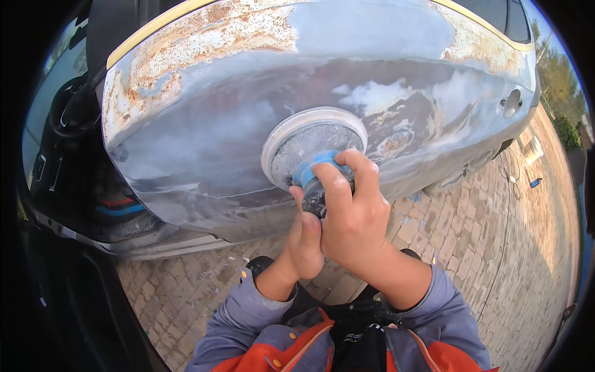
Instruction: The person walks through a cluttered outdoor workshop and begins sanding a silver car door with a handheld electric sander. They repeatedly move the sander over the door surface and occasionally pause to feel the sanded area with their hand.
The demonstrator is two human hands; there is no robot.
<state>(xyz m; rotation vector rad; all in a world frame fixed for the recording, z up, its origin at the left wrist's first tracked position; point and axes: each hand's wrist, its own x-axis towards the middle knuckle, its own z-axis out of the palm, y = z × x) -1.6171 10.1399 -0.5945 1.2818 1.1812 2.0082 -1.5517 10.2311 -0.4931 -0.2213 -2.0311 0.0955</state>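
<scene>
A round disc sander with a dusty pale rim and a blue and black body rests with its pad face against a car door panel. My right hand wraps over the black grip, its fingers reaching onto the blue collar. From below and to the left, my left hand closes around the same grip, thumb up. The panel has grey and bluish sanded patches, with chipped white paint and rust along its upper part. Whether the pad is spinning cannot be made out.
To the left, the car's dark interior shows beside the panel's edge, above a sill. Yellow tape lines the window edge. A recessed door handle sits at right. Paving bricks lie underfoot, with a cable across them.
</scene>
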